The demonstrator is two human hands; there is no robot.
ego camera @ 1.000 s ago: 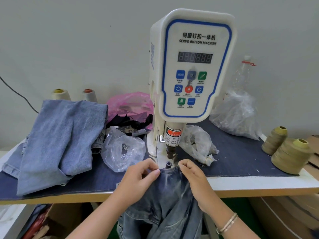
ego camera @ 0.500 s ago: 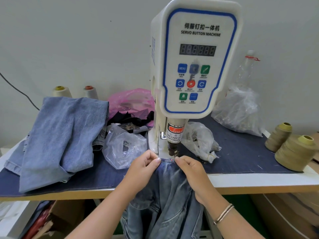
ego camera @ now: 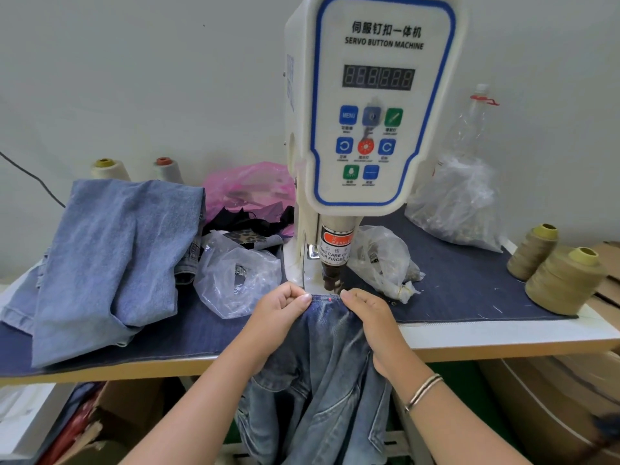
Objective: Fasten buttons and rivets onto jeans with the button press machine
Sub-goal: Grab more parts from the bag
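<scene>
A white servo button machine (ego camera: 365, 105) stands at the table's middle, its dark press head (ego camera: 331, 278) pointing down. Directly under the head lies the top edge of a pair of blue jeans (ego camera: 322, 374), which hang off the table's front edge. A small red light dot shows on the denim edge between my hands. My left hand (ego camera: 281, 310) pinches the jeans' edge just left of the press head. My right hand (ego camera: 367, 317) pinches the same edge just right of it. A bracelet is on my right wrist.
Folded light-blue jeans (ego camera: 110, 263) lie at the left. Clear plastic bags (ego camera: 235, 280) of small parts flank the machine, with a pink bag (ego camera: 248, 189) behind. Thread cones (ego camera: 563, 280) stand at the right and back left. Dark denim cloth (ego camera: 469, 290) covers the table.
Both hands moved the jeans' edge forward over the lower die, which is now covered, and under the press head. The camera has come closer.
</scene>
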